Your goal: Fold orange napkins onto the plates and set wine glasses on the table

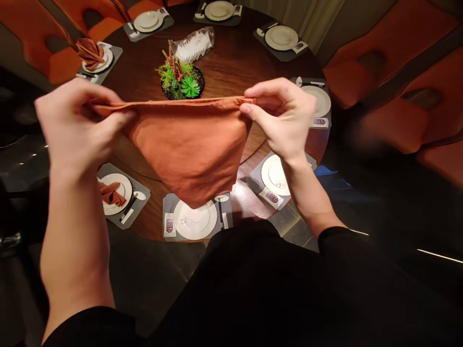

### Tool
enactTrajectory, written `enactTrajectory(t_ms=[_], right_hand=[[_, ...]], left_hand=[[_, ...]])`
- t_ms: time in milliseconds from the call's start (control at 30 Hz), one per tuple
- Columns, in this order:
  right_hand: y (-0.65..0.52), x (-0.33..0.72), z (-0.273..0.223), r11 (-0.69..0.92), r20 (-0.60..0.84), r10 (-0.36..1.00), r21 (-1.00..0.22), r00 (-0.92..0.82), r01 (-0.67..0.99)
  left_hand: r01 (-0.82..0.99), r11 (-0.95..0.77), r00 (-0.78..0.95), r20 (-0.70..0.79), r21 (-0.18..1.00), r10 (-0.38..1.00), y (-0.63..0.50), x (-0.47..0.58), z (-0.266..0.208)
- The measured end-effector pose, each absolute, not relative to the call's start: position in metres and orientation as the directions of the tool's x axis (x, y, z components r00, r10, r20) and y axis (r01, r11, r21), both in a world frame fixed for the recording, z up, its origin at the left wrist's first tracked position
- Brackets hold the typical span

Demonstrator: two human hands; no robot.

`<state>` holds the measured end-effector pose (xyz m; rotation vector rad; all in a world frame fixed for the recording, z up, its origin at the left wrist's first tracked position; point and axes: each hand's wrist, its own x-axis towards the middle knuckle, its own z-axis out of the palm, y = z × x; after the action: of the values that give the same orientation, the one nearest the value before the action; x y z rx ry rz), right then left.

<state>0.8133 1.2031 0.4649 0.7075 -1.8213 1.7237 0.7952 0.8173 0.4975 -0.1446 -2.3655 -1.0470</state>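
Round table (235, 72) below, orange cloth (191, 149) between both hands (77, 127) (287, 115)

Napkin (191, 149) hangs before planter (189, 86), seemingly above plate (196, 223).

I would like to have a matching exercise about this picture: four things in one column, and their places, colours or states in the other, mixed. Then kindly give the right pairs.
1. Stretched cloth
2. Plant arrangement
3. Clear bag
4. Bottom-centre plate

A. See-through, with white items inside
B. Held by left hand and right hand
C. On a grey mat
D. Green and red

Pairs: 1-B, 2-D, 3-A, 4-C
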Motion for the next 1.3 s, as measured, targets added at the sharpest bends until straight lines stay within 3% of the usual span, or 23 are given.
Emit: enactTrajectory(t_ms=[33,67,133,233,300,367,433,500,567,700,767,833,967,1300], right_hand=[[1.197,0.794,0.461,0.075,0.691,-0.035,-0.718,-0.722,-0.692],[1.191,0.771,0.458,0.12,0.676,-0.052,-0.726,-0.735,-0.677],[1.179,0.718,0.452,0.251,0.574,-0.082,-0.779,-0.815,-0.574],[1.17,0.639,0.448,0.387,0.355,-0.061,-0.853,-0.933,-0.35],[1.177,0.607,0.448,0.319,0.457,-0.048,-0.836,-0.888,-0.447],[1.195,0.603,0.447,0.189,0.643,-0.035,-0.747,-0.765,-0.637],[1.217,0.626,0.437,0.124,0.735,-0.049,-0.668,-0.677,-0.734],[1.233,0.664,0.406,0.165,0.712,-0.086,-0.68,-0.697,-0.715],[1.24,0.704,0.349,0.258,0.579,-0.088,-0.773,-0.811,-0.58],[1.23,0.758,0.185,0.232,0.07,0.021,-0.971,-0.997,-0.063],[1.223,0.773,0.115,0.248,-0.179,0.075,-0.95,-0.981,0.192],[1.219,0.788,0.071,0.294,-0.312,0.072,-0.901,-0.947,0.319],[1.222,0.818,0.046,0.327,-0.365,0.058,-0.873,-0.929,0.363],[1.222,0.84,0.026,0.307,-0.346,0.041,-0.888,-0.937,0.342]], left_hand=[[0.257,0.779,-0.921,0.388,0.573,0.018,0.817,0.767,0.496],[0.2,0.824,-0.952,0.303,0.531,0.036,0.818,0.738,0.493],[0.112,0.845,-0.943,0.325,0.523,-0.076,0.823,0.686,0.489],[-0.008,0.778,-0.939,0.263,0.629,-0.221,0.839,0.638,0.487],[0.191,0.681,-0.878,0.433,0.707,-0.204,0.85,0.635,0.486],[0.471,0.577,-0.76,0.639,0.667,-0.118,0.86,0.655,0.479],[0.602,0.517,-0.695,0.718,0.608,-0.035,0.866,0.69,0.458],[0.556,0.509,-0.755,0.655,0.657,-0.021,0.872,0.726,0.416],[0.403,0.493,-0.849,0.516,0.771,-0.113,0.879,0.754,0.353],[0.01,0.406,-0.955,0.128,0.914,-0.266,0.902,0.783,0.191],[-0.205,0.359,-0.95,-0.096,0.911,-0.297,0.914,0.796,0.121],[-0.367,0.322,-0.907,-0.259,0.873,-0.331,0.921,0.814,0.072],[-0.429,0.226,-0.868,-0.331,0.875,-0.37,0.923,0.851,0.032],[-0.473,0.12,-0.852,-0.418,0.873,-0.316,0.904,0.858,0.015]])
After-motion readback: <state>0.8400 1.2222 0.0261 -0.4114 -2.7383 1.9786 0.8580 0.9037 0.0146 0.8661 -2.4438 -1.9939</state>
